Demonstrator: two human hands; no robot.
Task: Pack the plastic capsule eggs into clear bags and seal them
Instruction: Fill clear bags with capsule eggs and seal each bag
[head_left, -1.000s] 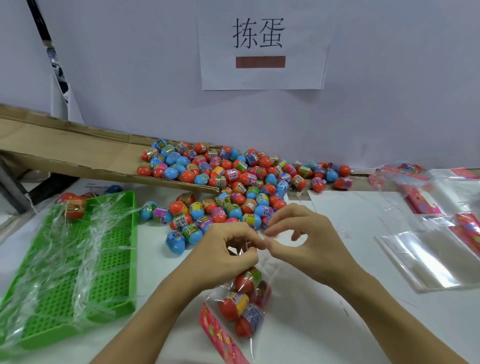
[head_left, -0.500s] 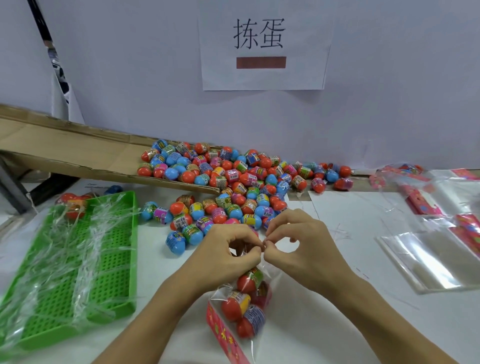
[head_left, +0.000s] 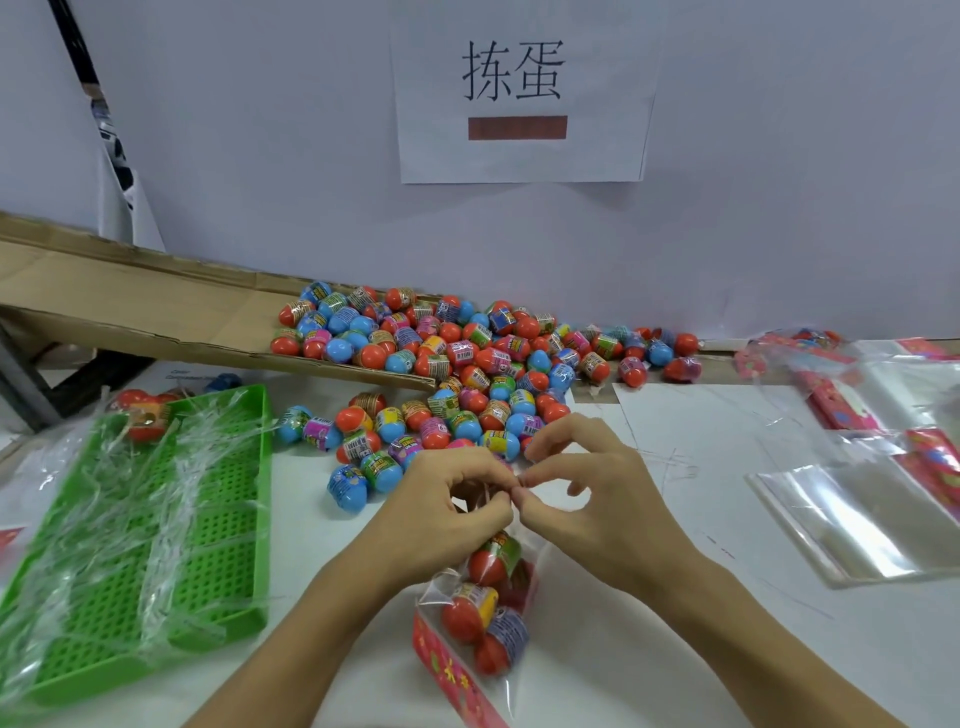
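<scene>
A clear bag (head_left: 485, 618) with a red flowered strip lies on the white table in front of me, holding several red and coloured capsule eggs. My left hand (head_left: 441, 512) grips the bag's gathered neck. My right hand (head_left: 587, 499) pinches the same neck from the right, thumb and forefinger meeting the left fingertips. A thin tie at the neck is barely visible. A big pile of loose capsule eggs (head_left: 457, 374) spreads behind my hands, partly on a cardboard ramp (head_left: 130, 312).
A green perforated tray (head_left: 156, 545) holding clear strips sits at the left, with a filled bag (head_left: 143, 413) at its far end. Empty clear bags (head_left: 852, 519) lie at the right, more packaging (head_left: 852, 384) behind them. A paper sign (head_left: 519, 93) hangs on the wall.
My fingertips have drawn closer together at the bag's neck, and the bag has shifted slightly toward me. Nothing else has moved.
</scene>
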